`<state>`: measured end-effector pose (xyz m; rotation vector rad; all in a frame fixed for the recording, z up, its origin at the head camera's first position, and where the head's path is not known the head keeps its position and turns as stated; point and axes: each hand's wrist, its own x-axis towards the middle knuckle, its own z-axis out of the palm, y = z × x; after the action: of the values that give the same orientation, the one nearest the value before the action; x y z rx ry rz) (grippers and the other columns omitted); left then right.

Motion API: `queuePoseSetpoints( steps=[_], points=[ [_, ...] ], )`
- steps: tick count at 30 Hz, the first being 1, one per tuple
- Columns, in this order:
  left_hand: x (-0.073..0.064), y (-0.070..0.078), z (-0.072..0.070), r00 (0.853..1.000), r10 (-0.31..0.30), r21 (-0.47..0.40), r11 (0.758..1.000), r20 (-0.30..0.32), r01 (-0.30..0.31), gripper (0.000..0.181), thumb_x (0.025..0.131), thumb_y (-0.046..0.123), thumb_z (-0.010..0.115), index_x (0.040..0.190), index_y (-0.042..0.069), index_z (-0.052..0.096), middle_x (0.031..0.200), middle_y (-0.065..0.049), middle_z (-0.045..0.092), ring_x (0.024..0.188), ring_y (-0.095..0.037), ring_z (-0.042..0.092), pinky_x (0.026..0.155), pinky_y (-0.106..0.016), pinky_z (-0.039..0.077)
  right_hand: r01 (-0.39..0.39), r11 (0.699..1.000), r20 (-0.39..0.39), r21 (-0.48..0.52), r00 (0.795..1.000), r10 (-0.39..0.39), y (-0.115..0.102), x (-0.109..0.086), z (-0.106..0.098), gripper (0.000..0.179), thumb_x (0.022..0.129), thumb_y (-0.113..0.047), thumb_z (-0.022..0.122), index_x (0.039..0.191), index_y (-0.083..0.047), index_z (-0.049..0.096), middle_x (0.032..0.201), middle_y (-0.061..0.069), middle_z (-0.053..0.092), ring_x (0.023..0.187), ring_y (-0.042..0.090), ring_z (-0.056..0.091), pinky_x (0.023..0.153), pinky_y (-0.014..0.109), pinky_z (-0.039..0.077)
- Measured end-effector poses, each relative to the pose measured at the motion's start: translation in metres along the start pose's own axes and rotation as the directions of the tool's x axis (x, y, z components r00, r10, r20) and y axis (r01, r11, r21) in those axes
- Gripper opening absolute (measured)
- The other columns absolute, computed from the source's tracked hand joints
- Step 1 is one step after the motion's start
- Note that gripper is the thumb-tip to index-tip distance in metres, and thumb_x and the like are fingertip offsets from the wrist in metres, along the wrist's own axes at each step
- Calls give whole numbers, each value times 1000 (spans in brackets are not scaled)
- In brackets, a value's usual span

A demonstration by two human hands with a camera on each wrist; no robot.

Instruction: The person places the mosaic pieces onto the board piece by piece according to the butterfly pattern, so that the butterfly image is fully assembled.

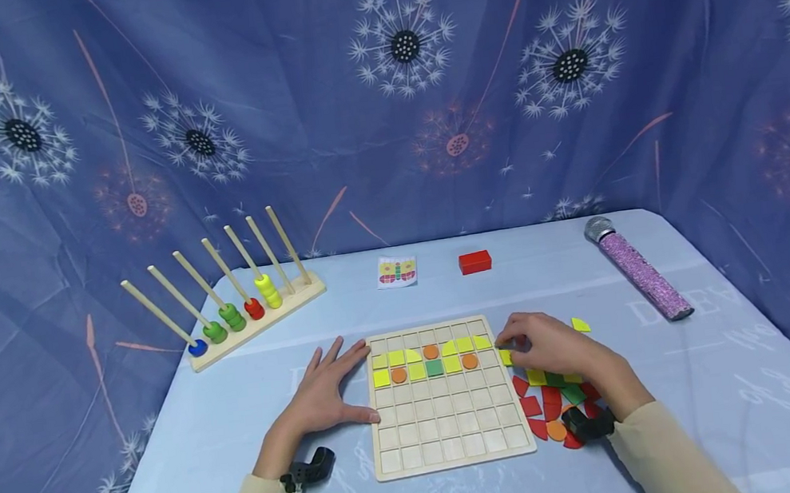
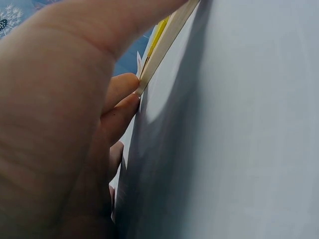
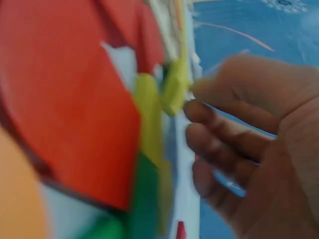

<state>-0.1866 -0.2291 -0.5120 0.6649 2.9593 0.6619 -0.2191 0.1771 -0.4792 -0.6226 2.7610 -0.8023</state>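
A light wooden grid board (image 1: 450, 425) lies mid-table, with yellow, orange and green tiles filling most of its upper two rows. My left hand (image 1: 327, 390) is spread at the board's left edge, its thumb and index finger touching it. At the board's right edge, my right hand (image 1: 553, 346) has bent fingers and pinches a yellow tile (image 1: 505, 357) by its edge. The right wrist view is blurred, but that yellow tile (image 3: 174, 88) shows at the tips of the thumb and index finger. Under and beside the hand lie loose red tiles (image 1: 552, 403), with green, yellow and orange ones among them.
A butterfly pattern card (image 1: 396, 272) and a red block (image 1: 475, 262) lie behind the board. A peg stand with coloured rings (image 1: 259, 327) is at back left, a glittery pink microphone (image 1: 642, 273) at back right. One yellow quarter-round tile (image 1: 580, 325) lies beyond the right hand.
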Motion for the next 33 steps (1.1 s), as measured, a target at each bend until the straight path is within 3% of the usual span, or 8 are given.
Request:
queuePoseSetpoints(
  steps=[6, 12, 16, 25, 33],
  points=[
    [-2, 1, -2, 1000, 26, -21, 999, -4, -26, 113, 57, 77, 73, 149, 22, 38, 154, 7, 30, 145, -26, 9, 114, -52, 2, -32, 999, 52, 23, 998, 31, 2, -3, 0, 34, 70, -21, 83, 103, -22, 73, 87, -6, 57, 81, 15, 52, 66, 29, 49],
    [-1, 3, -3, 1000, 13, -22, 1000, 10, -13, 113, 57, 78, 72, 150, 24, 37, 155, 9, 28, 145, -24, 8, 114, -50, 1, -35, 999, 3, 1, 999, 35, 1, 0, 4, 34, 72, -23, 83, 104, -23, 73, 85, -7, 57, 79, 13, 52, 67, 28, 48],
    [-1, 2, -2, 1000, 18, -20, 1000, 2, -18, 113, 56, 79, 72, 150, 24, 37, 154, 10, 28, 145, -24, 8, 114, -49, 0, 7, 1000, -20, -29, 1000, -8, -1, 3, 8, 31, 75, -27, 83, 105, -24, 74, 86, -10, 56, 78, 11, 51, 66, 28, 48],
    [0, 0, -2, 1000, 22, -25, 999, -10, -23, 113, 56, 78, 72, 149, 24, 38, 154, 9, 30, 145, -25, 9, 114, -51, 1, 43, 996, -58, -75, 997, -47, -8, 6, 11, 29, 78, -30, 81, 106, -24, 76, 93, -13, 57, 86, 11, 53, 76, 28, 48],
    [1, 0, -2, 1000, 14, -15, 1000, 8, -14, 114, 56, 79, 71, 150, 24, 37, 155, 10, 28, 145, -25, 8, 114, -50, 1, 94, 993, -50, -71, 994, -98, -12, 7, 15, 30, 77, -30, 82, 106, -26, 76, 91, -14, 56, 80, 9, 51, 69, 27, 48]
  ],
)
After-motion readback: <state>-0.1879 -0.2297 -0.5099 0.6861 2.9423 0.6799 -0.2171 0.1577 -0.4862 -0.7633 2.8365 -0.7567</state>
